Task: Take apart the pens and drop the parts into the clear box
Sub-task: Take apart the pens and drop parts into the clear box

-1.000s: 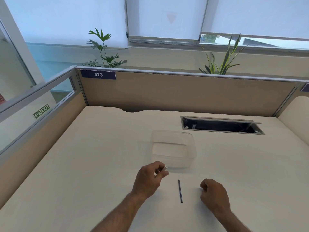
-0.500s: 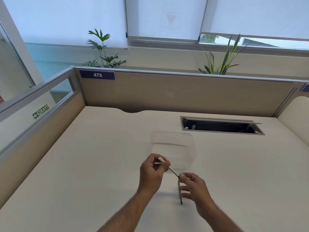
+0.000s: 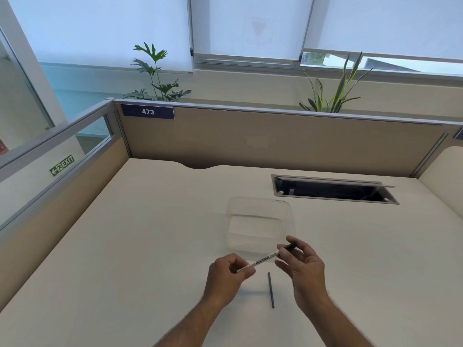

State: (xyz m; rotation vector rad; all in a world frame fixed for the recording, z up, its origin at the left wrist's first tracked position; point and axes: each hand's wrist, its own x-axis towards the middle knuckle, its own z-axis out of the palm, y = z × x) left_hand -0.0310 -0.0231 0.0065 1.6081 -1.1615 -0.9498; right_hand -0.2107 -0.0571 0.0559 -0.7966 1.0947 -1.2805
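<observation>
A white pen [image 3: 263, 260] with black print and a dark tip end is held slanted just above the desk, in front of the clear box [image 3: 259, 222]. My left hand [image 3: 226, 274] pinches its lower left end. My right hand [image 3: 302, 264] grips its upper right end by the dark tip with thumb and fingers. A thin dark pen part [image 3: 270, 289] lies on the desk below, between my two hands. The clear box looks empty and stands open-topped just beyond the pen.
An open cable hatch [image 3: 333, 190] is sunk into the desk at the back right. Beige partition walls [image 3: 275, 144] close the desk at the back and left. Plants stand behind the partition.
My left hand lifted the white pen from a closed grip. My right hand rose off the desk and took the pen's dark end; the pen now slants up to the right.
</observation>
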